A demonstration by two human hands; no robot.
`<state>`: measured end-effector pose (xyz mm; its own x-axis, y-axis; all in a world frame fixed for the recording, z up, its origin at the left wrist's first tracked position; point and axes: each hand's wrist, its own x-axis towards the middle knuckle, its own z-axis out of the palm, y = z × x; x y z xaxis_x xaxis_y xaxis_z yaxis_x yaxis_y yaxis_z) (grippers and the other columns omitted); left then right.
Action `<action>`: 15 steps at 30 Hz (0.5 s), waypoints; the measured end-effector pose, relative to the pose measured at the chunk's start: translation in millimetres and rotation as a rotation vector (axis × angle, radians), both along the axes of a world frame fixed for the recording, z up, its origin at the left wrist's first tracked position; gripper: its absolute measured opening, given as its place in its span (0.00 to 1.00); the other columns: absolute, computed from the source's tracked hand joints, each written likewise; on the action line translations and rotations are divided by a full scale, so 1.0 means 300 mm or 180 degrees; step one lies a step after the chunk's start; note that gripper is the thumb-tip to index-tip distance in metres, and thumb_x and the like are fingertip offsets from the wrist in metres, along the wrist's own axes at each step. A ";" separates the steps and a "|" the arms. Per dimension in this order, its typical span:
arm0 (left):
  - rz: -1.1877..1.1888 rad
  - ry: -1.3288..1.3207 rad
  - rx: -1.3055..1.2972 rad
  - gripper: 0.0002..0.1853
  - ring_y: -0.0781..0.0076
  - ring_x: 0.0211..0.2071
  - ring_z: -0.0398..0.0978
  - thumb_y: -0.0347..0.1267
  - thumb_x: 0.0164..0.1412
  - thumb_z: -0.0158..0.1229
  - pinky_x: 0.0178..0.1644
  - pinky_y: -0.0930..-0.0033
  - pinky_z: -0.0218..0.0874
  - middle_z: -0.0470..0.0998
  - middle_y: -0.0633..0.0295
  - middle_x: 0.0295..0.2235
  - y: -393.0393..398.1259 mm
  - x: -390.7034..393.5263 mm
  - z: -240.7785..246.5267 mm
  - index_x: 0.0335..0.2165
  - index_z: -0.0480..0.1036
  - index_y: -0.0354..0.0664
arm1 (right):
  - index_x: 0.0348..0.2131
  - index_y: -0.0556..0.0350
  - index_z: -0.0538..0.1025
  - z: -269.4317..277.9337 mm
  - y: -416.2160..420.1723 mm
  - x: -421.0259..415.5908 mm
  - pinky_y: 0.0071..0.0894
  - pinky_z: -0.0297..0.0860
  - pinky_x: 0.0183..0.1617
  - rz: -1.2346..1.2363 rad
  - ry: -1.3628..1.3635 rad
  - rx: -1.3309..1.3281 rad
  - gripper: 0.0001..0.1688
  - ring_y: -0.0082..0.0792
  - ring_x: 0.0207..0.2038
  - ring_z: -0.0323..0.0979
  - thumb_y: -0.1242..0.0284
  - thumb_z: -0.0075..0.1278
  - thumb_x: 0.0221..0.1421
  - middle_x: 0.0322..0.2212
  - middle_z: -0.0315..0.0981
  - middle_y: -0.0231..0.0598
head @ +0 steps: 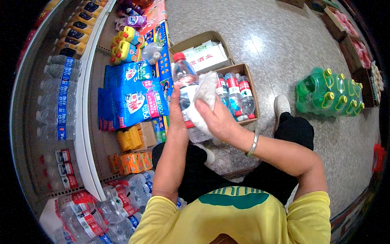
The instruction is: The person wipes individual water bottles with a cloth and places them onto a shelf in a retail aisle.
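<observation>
A clear plastic water bottle [186,74] with a red cap is tilted in front of me, cap end away from my body. My left hand [176,111] grips its left side. In my right hand [218,117] is a whitish cloth [207,88], pressed against the right side of the bottle and covering part of its label. Just beyond my right hand, an open cardboard box [256,105] holds several red-labelled water bottles [233,87]. Behind it sits another open carton [221,36] with a white printed box [207,56] inside.
Shelves at left carry blue-labelled bottles [62,97], blue detergent bags [134,97] and yellow jugs [129,52]. Packed water bottles [88,216] lie at lower left. A wrapped pack of green bottles [330,93] stands on the floor [274,45] at right, near cardboard boxes [355,52].
</observation>
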<state>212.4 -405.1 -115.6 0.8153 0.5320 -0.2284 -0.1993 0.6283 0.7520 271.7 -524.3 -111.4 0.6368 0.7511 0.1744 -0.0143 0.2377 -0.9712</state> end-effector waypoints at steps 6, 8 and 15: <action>0.0124 -0.0292 0.0179 0.32 0.63 0.40 0.69 0.52 0.48 0.52 0.45 0.64 0.62 0.70 0.56 0.38 0.047 -0.022 0.020 0.43 0.62 0.36 | 0.46 0.68 0.60 -0.004 -0.018 -0.051 0.38 0.50 0.55 0.0328 0.0287 0.0141 0.27 0.50 0.49 0.55 0.63 0.40 0.53 0.43 0.56 0.58; 0.0041 -0.0312 0.0191 0.30 0.62 0.44 0.67 0.49 0.51 0.50 0.48 0.63 0.60 0.69 0.54 0.42 0.039 -0.020 0.005 0.44 0.62 0.37 | 0.46 0.68 0.60 -0.011 -0.017 -0.048 0.39 0.49 0.55 -0.0093 -0.0178 0.0042 0.28 0.51 0.49 0.54 0.63 0.41 0.53 0.42 0.57 0.58; -0.0231 0.0140 0.0867 0.37 0.69 0.45 0.65 0.51 0.47 0.56 0.51 0.67 0.55 0.66 0.58 0.44 -0.087 0.007 0.022 0.48 0.58 0.37 | 0.43 0.68 0.61 0.015 0.011 0.070 0.44 0.49 0.53 -0.0724 -0.0336 -0.0355 0.26 0.53 0.50 0.52 0.63 0.42 0.52 0.44 0.56 0.59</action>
